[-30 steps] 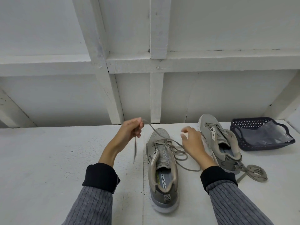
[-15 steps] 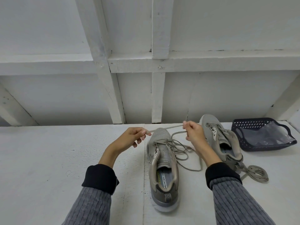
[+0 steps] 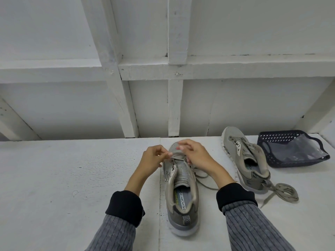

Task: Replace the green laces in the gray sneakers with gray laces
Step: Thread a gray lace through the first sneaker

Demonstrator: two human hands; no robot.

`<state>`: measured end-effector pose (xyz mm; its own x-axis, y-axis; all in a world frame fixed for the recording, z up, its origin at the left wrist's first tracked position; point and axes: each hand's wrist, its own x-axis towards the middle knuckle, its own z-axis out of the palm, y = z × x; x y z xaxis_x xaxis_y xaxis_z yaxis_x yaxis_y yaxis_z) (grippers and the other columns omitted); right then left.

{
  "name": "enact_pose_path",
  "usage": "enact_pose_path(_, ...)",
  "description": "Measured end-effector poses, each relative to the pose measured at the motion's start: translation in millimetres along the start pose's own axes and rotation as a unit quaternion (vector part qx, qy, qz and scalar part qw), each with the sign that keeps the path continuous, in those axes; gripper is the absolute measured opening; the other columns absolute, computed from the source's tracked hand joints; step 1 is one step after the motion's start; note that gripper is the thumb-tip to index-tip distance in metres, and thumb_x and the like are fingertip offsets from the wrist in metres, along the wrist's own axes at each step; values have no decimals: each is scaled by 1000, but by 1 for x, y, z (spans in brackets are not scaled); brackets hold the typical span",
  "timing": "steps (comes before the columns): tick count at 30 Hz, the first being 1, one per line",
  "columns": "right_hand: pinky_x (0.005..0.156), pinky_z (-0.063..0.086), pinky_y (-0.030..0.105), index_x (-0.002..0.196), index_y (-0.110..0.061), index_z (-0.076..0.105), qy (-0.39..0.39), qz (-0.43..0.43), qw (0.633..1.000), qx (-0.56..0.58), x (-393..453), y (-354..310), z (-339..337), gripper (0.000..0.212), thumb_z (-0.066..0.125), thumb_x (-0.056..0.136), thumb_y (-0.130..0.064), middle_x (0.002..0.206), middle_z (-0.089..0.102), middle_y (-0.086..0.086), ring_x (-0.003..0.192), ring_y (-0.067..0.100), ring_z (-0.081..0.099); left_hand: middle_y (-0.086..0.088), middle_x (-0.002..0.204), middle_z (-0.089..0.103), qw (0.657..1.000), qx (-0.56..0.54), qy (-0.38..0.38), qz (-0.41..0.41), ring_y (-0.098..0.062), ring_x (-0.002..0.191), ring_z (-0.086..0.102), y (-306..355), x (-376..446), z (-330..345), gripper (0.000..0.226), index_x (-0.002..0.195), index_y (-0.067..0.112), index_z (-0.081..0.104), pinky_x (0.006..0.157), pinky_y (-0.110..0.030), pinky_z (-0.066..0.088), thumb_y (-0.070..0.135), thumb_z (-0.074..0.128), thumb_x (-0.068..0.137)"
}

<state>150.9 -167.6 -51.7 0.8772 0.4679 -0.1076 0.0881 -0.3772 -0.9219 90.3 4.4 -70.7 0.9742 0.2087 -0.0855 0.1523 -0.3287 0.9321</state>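
White table (image 3: 72, 178): both hands, left (image 3: 154, 158), right (image 3: 195, 154), grip pinched on gray lace (image 3: 176, 156) over near sneaker (image 3: 181, 189).

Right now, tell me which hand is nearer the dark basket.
Right. The right hand works at the near sneaker's laces, on the dark basket's side; the left hand is farther off, across that sneaker.

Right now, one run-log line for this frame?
phase: lacing near sneaker | left hand: pinching gray lace | right hand: at toe-end eyelets | far sneaker: unlaced | coiled lace: on table
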Motion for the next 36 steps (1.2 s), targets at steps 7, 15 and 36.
enact_pose_path(7, 56, 48, 18, 86, -13, 71, 10, 34, 999, -10, 5, 10, -5, 6, 66, 90, -13, 65, 63, -1, 59, 9, 57, 6, 74, 68, 999, -21, 0, -24, -11, 70, 62, -4, -6, 13, 24, 83, 16, 66, 58, -20, 49, 39, 68, 90)
enact_pose_path(15, 59, 41, 9, 87, -13, 73, 79, 57, 995, -34, 4, 19, 10, 5, 70, 87, -17, 74, 64, -7, 71, 6, 58, -1, 90, 60, 984, -2, -48, -171, -11, 74, 57, -1, -4, 16, 27, 102, 16, 57, 62, -24, 50, 27, 73, 83)
enact_pose_path(36, 65, 45, 20, 79, -7, 75, 33, 33, 996, -82, 3, 27, 27, 10, 67, 85, -7, 68, 64, -7, 67, 3, 56, -6, 92, 70, 977, -138, -64, -151, -2, 72, 69, -17, -19, 4, 23, 111, 0, 69, 63, -20, 55, 9, 52, 99)
